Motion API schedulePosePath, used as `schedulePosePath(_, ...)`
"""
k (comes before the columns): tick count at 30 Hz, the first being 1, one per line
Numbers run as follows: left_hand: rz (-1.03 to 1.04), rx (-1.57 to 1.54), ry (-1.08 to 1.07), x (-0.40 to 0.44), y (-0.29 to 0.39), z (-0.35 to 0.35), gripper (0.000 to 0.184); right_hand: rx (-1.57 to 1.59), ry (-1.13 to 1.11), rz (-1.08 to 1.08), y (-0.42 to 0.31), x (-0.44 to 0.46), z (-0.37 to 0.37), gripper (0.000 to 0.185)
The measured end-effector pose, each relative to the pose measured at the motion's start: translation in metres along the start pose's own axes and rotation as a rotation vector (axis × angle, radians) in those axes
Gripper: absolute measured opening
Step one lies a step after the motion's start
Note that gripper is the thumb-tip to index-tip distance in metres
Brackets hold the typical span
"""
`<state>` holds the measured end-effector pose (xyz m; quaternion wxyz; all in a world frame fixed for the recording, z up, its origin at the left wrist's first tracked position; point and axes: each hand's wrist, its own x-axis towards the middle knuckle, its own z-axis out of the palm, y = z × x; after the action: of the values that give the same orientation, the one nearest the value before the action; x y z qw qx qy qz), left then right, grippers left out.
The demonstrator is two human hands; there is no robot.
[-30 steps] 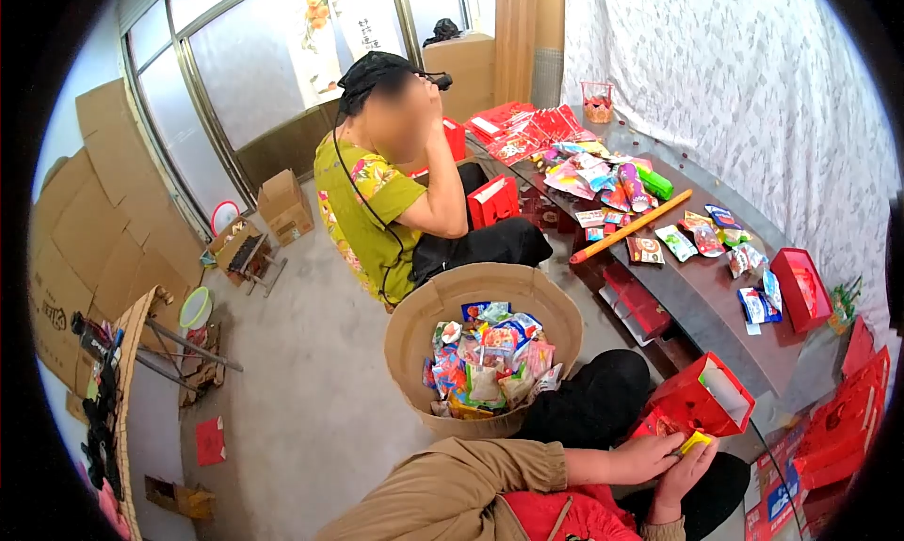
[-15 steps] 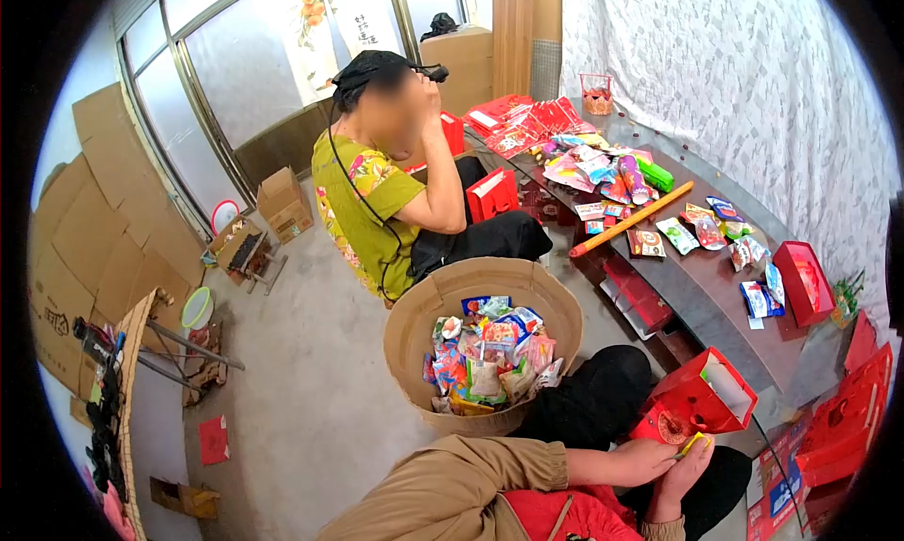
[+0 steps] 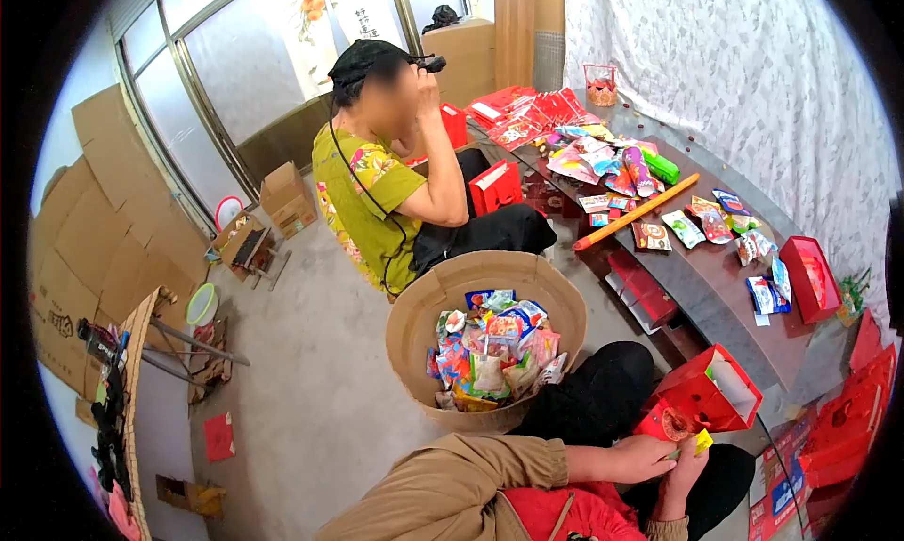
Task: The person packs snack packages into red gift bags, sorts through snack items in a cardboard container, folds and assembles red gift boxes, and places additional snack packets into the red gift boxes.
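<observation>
My right hand (image 3: pixel 686 470) pinches a small yellow packet (image 3: pixel 703 440) whose kind I cannot make out. My left hand (image 3: pixel 644 460) reaches in from the left, its fingertips pressed together right beside the packet; what they grip is too small to tell. Just beyond both hands, an open red gift box (image 3: pixel 702 395) with a white inside rests tilted over my dark-trousered legs. A big round cardboard tub (image 3: pixel 407 343) filled with mixed snack packets (image 3: pixel 490 353) stands left of my knee.
A co-worker (image 3: pixel 377 193) sits across the tub, hands raised to the headgear. The dark table (image 3: pixel 697 291) bears snack packets, red envelopes (image 3: pixel 527 117), an orange stick (image 3: pixel 636 213) and a red box (image 3: pixel 812 279). Red bags (image 3: pixel 843 428) stand at the right. Cardboard boxes (image 3: pixel 287 200) sit by the wall.
The yellow packet shows more plainly above my right fingers, and my left fingertips have drawn slightly back from it. The view has shifted a little; the red gift box stays in place.
</observation>
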<state>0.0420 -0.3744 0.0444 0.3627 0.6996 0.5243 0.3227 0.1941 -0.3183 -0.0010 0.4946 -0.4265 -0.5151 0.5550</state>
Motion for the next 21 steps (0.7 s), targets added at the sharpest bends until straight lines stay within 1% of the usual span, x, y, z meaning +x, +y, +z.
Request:
schedulePosePath(5,0.004,0.001,-0.019,0.002,-0.007,0.004,0.030,0.010,0.038,-0.025,0.009,0.002,-0.002,0.020)
schedulePosePath(9,-0.001,-0.012,0.001,0.002,-0.005,0.003,0.030,-0.041,-0.001,-0.050,-0.006,-0.003,-0.001,0.020)
schedulePosePath(11,-0.044,-0.063,0.010,0.001,-0.004,0.002,0.029,-0.075,-0.040,-0.068,-0.004,0.000,-0.009,0.020)
schedulePosePath(14,-0.078,-0.156,0.071,0.004,-0.015,0.007,0.028,-0.087,-0.086,-0.151,-0.001,0.008,-0.019,0.019)
schedulePosePath(15,-0.084,-0.190,0.098,0.005,-0.023,0.009,0.028,-0.161,0.007,-0.157,-0.002,0.014,-0.023,0.021)
schedulePosePath(16,-0.124,-0.299,0.117,0.005,-0.030,0.008,0.028,-0.168,0.094,-0.157,-0.010,0.023,-0.026,0.022)
schedulePosePath(18,-0.104,-0.264,0.165,0.002,-0.051,0.011,0.028,-0.146,0.184,-0.228,-0.031,0.044,-0.038,0.022)
schedulePosePath(20,-0.124,-0.205,0.109,-0.004,-0.070,0.016,0.029,-0.271,0.194,-0.523,-0.044,0.067,-0.043,0.021)
schedulePosePath(21,-0.129,-0.187,0.066,-0.008,-0.073,0.015,0.029,-0.253,0.204,-0.509,-0.045,0.079,-0.045,0.017)
